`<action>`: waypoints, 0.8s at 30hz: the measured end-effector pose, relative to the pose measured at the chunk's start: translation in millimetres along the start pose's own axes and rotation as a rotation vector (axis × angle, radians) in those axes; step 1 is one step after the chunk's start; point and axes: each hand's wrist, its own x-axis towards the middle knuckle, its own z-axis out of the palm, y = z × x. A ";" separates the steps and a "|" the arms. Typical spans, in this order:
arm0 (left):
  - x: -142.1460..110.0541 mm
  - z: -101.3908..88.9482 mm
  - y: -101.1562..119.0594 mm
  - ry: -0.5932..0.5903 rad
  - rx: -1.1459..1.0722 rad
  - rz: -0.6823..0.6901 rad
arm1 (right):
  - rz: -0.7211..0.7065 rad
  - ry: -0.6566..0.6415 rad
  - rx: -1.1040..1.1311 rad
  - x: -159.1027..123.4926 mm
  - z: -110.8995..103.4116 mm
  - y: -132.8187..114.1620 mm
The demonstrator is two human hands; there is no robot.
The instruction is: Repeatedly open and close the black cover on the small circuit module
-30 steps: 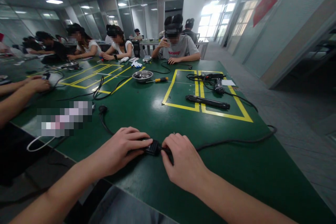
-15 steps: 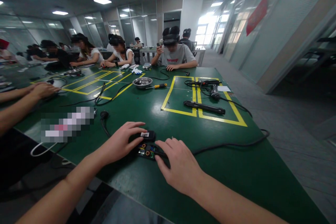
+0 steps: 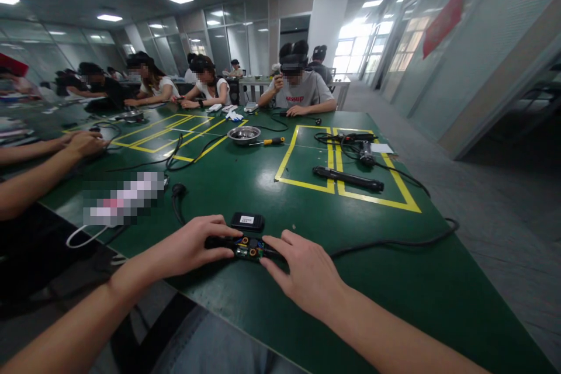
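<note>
An opened black cable box (image 3: 249, 248) lies on the green table, its circuit board and copper coils facing up. My left hand (image 3: 197, 248) has thumb and fingers closed around the box's left end, where a black cable enters. My right hand (image 3: 304, 263) grips the right end the same way, with the other cable (image 3: 394, 242) running out under it to the right. Just beyond the box rests its loose black cover (image 3: 248, 221) with a white label, touched by neither hand. A black plug (image 3: 179, 190) lies past my left hand.
Farther off are a metal bowl (image 3: 243, 135), a yellow-handled screwdriver (image 3: 274, 141), a black rod-shaped tool (image 3: 348, 179) and a corded tool (image 3: 365, 153) within yellow tape. At left lie a blurred-out pale object (image 3: 131, 196) and a co-worker's hands (image 3: 85, 143). Other people sit across the table.
The cover has come off the box, and my left hand has set it down beyond and let go. That hand now grips the box's left end; my right hand stays at the right end.
</note>
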 end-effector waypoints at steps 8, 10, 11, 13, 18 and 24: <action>-1.0 -9.2 14.1 0.038 -0.020 -0.024 | -0.073 0.108 0.123 -4.4 -0.5 2.4; -1.3 -11.1 17.0 0.053 -0.046 -0.027 | -0.080 0.109 0.160 -5.6 -3.0 2.8; -1.3 -12.0 17.7 0.053 -0.062 -0.025 | -0.088 0.112 0.168 -6.2 -4.1 3.0; -0.7 -12.9 17.4 0.049 -0.089 -0.007 | -0.114 0.123 0.166 -7.2 -5.6 3.4; 0.0 -8.8 9.6 0.052 -0.074 0.050 | -0.129 0.110 0.127 -8.2 -3.3 5.1; 0.4 -10.7 16.3 0.050 0.169 0.108 | -0.161 0.138 0.063 -7.2 1.5 7.7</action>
